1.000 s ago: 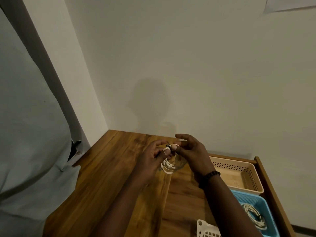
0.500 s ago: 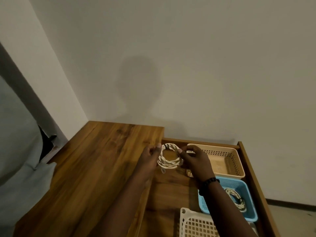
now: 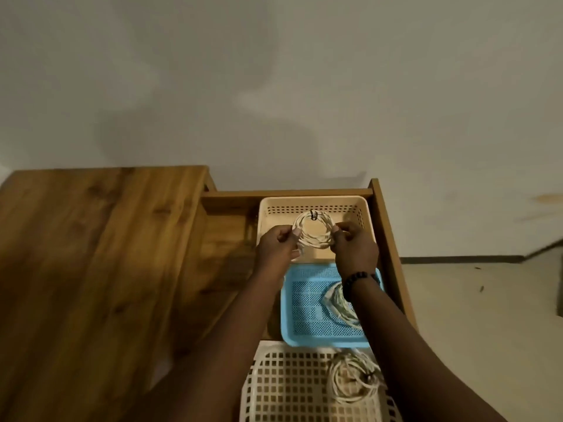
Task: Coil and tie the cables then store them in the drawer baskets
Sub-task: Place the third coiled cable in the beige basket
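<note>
The tied white cable coil (image 3: pixel 313 229) is pinched by both hands' fingertips over the beige basket (image 3: pixel 362 208), probably for dropping in.

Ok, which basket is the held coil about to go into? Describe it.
In the open wooden drawer three baskets sit in a row. It is the beige basket farthest from the person, beyond the blue basket. It alone holds no cable.

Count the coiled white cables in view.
3: one coiled white cable held over the beige plastic basket, one in the blue basket, one in the white basket. The arms may hide more.
</note>
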